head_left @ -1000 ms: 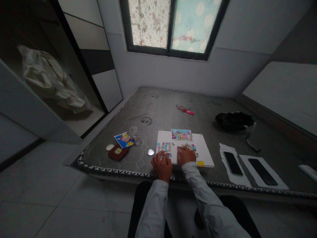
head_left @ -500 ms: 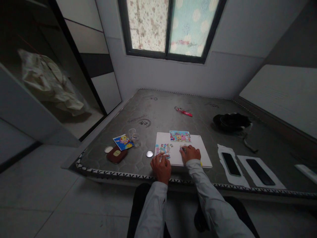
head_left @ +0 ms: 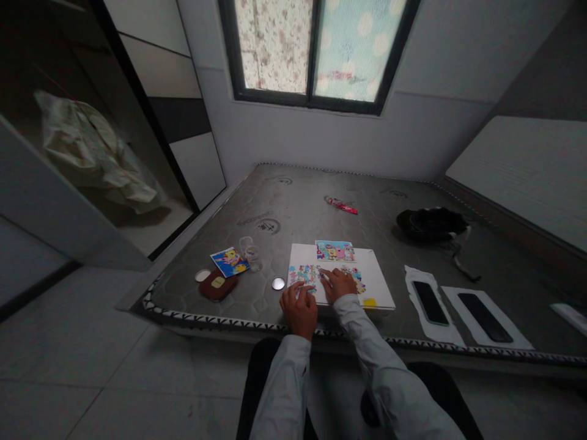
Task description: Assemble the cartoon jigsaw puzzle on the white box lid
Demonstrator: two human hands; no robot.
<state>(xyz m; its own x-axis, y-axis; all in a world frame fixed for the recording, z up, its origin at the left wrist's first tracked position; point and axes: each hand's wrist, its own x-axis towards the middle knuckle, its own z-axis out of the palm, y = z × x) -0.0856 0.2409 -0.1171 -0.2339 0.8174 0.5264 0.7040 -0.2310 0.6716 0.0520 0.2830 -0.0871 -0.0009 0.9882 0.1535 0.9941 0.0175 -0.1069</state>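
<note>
My left hand rests at the near left corner of a white board, its fingers apart beside a cluster of small loose jigsaw pieces. Over the right edge of that cluster, my right hand has its thumb and fingertips drawn together. Whatever lies between them is too small to make out. A partly joined colourful jigsaw puzzle shows just right of this hand, which covers part of it. At the board's far edge lies a cartoon picture card. A yellow patch marks the near edge.
Left of the board are a round shiny disc, clear plastic cups, a blue picture card and a brown case. A red wrapper lies farther back. Rightward are a black bag and two phones on white sheets.
My right hand has moved left from the joined puzzle to the loose pieces, uncovering more of the puzzle and the yellow patch. My left hand stays nearly in place.
</note>
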